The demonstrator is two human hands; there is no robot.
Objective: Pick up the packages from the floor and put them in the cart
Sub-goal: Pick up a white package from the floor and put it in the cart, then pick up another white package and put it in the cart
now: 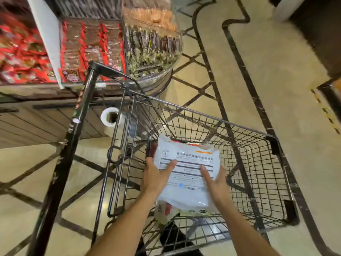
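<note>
Cart (273, 143) — white package (186, 169) inside

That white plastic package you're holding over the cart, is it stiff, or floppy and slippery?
Probably floppy: the white package sags and wrinkles between the left hand and right hand. Its glossy film looks slippery, which may explain the two-handed hold. It seems light.

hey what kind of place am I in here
Most likely a supermarket or grocery shop. A wire shopping cart stands on a polished tiled floor, and beside it display bins hold wrapped snacks. Both hands hold a white package over the cart.
</note>
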